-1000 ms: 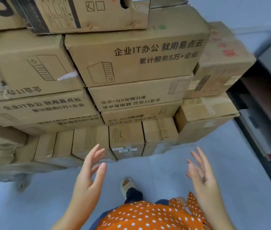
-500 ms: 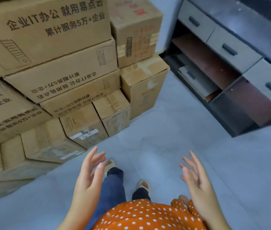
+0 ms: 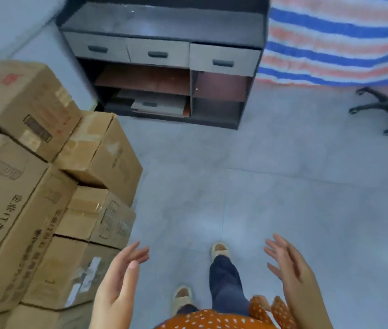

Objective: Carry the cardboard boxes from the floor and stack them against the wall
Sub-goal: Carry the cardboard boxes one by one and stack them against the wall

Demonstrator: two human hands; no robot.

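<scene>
A tall stack of brown cardboard boxes point(image 3: 22, 186) fills the left side of the head view, several with printed black text. A smaller box point(image 3: 102, 153) juts out at the stack's right edge. My left hand point(image 3: 119, 283) is raised at the bottom centre-left with fingers straight, holding nothing, just right of the lowest boxes. My right hand point(image 3: 290, 269) is raised at the bottom right, fingers spread and empty. Neither hand touches a box.
A dark cabinet point(image 3: 164, 22) with three grey drawers and open shelves stands at the far side. A striped blue, white and orange sheet point(image 3: 330, 39) hangs top right. An office chair base point(image 3: 385, 108) stands at right. Grey tiled floor point(image 3: 271, 186) lies ahead of my feet.
The view has swung right, away from the box stack, which slid to the left edge. The cabinet, striped sheet and chair base came into view. Both hands stay raised and empty.
</scene>
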